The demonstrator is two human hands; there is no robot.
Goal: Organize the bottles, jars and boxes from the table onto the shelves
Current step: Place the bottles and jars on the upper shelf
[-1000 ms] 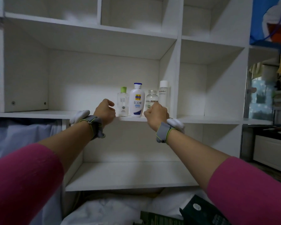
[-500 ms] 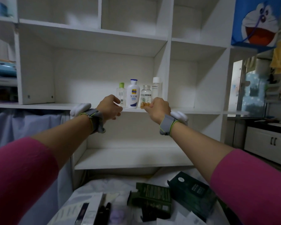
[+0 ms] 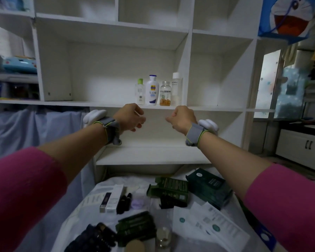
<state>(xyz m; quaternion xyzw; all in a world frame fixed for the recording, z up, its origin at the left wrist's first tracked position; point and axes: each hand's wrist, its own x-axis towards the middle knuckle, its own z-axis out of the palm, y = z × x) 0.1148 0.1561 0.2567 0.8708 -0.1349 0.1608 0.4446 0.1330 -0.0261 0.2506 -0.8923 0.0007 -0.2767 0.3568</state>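
Cluttering white-draped table below white shelves

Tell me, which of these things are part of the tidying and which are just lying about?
Part of the job: green-capped bottle, white lotion bottle, clear capsule jar and tall white bottle on the shelf; dark green boxes on the table.

Just lying about: cartoon bag, paper leaflets, white cabinet.
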